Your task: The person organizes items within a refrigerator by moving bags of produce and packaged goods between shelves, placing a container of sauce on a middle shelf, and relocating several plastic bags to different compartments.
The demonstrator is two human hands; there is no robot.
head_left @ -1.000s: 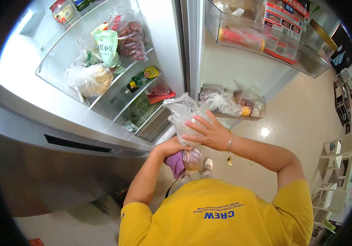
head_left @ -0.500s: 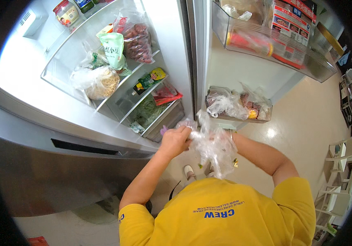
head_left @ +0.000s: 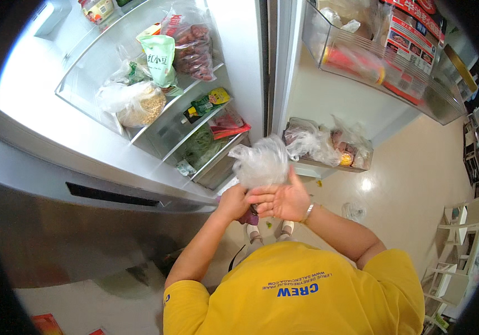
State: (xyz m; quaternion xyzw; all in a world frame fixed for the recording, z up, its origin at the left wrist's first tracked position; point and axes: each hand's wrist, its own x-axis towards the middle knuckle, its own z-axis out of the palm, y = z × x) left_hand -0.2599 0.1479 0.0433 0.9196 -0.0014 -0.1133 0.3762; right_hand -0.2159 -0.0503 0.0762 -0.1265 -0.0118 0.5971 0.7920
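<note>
My left hand [head_left: 233,203] is closed in front of the open fridge, gripping a crumpled clear plastic bag [head_left: 262,162] that puffs up above it. Something purple and soft [head_left: 248,217] sticks out below that hand; its kind does not show. My right hand [head_left: 285,199] is open, thumb up and fingers stretched toward the left hand, reaching its knuckles just under the bag. Whether the two hands touch is hard to make out. What the bag contains, if anything, I cannot tell.
Left, the fridge shelf [head_left: 86,120] holds bagged dates [head_left: 193,50], a green packet [head_left: 159,60] and a bag of beige grains [head_left: 139,106]. At right, the door's lower bin [head_left: 323,162] holds plastic bags. Another clear bag [head_left: 354,211] lies on the floor near white racks [head_left: 450,286].
My right hand has come left and opened out beside the left hand. A clear bag now lies on the floor to the right. The bag at my left hand stands higher, nearer the fridge.
</note>
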